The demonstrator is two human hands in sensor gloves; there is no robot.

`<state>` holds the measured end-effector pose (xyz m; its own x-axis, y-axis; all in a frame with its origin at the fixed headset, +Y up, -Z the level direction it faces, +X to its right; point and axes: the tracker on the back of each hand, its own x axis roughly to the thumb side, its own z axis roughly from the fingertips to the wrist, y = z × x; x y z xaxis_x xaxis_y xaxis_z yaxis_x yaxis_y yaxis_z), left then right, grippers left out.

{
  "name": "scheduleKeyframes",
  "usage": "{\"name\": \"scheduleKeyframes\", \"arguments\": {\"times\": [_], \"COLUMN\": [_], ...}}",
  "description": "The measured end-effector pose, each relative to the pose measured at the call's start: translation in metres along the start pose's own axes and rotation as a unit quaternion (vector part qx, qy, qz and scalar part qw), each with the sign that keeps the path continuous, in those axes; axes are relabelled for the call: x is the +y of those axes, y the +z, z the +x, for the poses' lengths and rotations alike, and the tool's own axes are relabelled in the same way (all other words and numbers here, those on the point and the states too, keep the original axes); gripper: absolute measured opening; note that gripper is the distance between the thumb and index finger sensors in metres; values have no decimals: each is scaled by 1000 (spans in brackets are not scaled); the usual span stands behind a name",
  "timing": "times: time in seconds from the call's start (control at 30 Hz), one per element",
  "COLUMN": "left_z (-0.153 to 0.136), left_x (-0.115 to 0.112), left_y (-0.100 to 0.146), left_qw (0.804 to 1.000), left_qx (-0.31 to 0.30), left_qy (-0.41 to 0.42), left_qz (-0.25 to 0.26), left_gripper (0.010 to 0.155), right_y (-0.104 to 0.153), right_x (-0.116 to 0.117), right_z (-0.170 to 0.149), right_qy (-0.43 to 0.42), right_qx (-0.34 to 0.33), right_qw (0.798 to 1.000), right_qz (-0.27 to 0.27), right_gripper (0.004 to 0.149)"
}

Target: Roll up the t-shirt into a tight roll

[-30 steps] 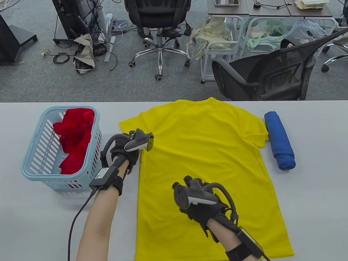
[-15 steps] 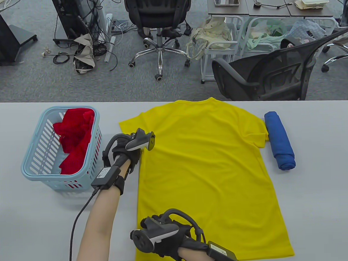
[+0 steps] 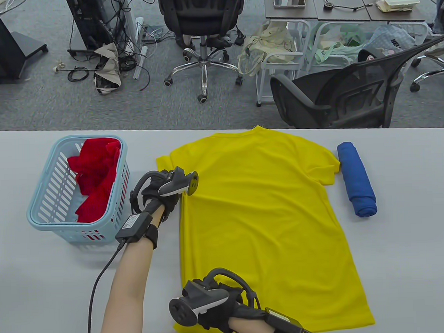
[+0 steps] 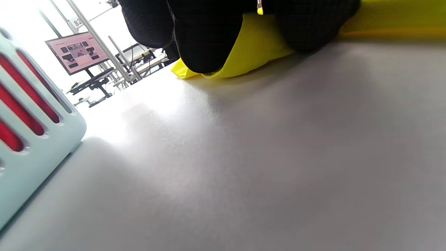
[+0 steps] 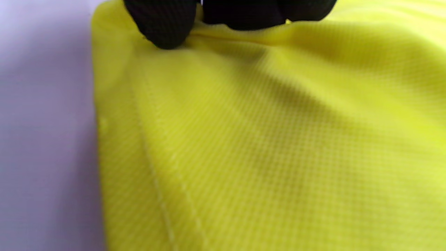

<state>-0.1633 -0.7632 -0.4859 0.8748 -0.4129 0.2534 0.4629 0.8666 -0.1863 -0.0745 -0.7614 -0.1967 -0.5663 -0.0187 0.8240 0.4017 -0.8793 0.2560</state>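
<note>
A yellow t-shirt lies flat on the grey table, collar at the far edge and hem near me. My left hand is at the shirt's left side just below the sleeve. In the left wrist view its fingers pinch a fold of the yellow t-shirt. My right hand is at the near left hem corner. Its fingertips pinch a raised ridge of the yellow t-shirt in the right wrist view.
A light blue basket holding red cloth stands left of the shirt, close to my left hand; its wall shows in the left wrist view. A rolled blue cloth lies beside the shirt's right sleeve. Office chairs stand beyond the far edge.
My right hand went from the shirt's middle to the near left hem corner and took hold. The shirt's left edge and sleeve have shifted slightly rightward. My left hand has barely moved.
</note>
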Motion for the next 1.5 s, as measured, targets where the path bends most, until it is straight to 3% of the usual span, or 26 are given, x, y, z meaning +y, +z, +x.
{"name": "scheduleKeyframes", "arguments": {"times": [0.23,0.43,0.67,0.83,0.93,1.1,1.27,1.4,1.5], "left_z": [1,-13,-36,-57,-59,-33,13,63,111], "left_x": [-2,-3,16,42,55,82,121,159,183], "left_y": [2,3,13,21,21,13,4,-7,-17], "left_qw": [1000,999,996,983,970,957,953,947,954], "left_qx": [9,43,86,103,104,82,46,4,-27], "left_qy": [-17,-22,3,127,208,267,285,304,278], "left_qz": [7,12,37,79,72,79,92,101,106], "left_gripper": [45,46,46,47,46,46,46,46,46], "right_y": [1,11,23,43,57,86,135,189,222], "right_x": [-4,-29,-63,-87,-89,-76,-53,-27,-1], "right_z": [-2,-12,-22,-27,-37,-68,-108,-147,-171], "right_qy": [-26,-83,-136,-157,-165,-203,-247,-275,-307], "right_qx": [-7,-22,-47,-67,-68,-61,-34,19,60], "right_qw": [1000,995,984,973,970,963,952,944,936], "right_qz": [-2,-47,-104,-153,-165,-165,-176,-179,-160], "right_gripper": [41,42,42,42,41,40,39,38,38]}}
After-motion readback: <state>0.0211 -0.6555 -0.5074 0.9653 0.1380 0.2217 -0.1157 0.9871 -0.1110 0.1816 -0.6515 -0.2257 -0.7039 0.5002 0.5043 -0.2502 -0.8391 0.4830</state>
